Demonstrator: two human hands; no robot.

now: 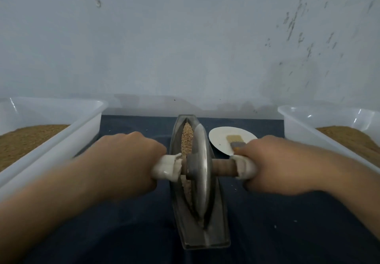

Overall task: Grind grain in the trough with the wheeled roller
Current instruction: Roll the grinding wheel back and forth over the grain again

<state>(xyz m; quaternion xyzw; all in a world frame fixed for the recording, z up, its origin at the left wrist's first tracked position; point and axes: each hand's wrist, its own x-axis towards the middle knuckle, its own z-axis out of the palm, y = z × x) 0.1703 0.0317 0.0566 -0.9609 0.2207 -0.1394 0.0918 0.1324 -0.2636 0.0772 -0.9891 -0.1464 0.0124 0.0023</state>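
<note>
**Roller (223,166) gripped at both ends**

I see the left hand (127,160) and right hand (273,160) with fingers curled tight round the roller's 2 white handles (164,168), 1 each. Its 1 metal wheel (202,160) stands in the 1 trough (207,237), midway between the hands, with grain (187,138) just beyond. 2 white tubs (82,123) (298,128) flank the table (131,233); 1 plate (222,138) carries 1 brush (236,141).
</note>
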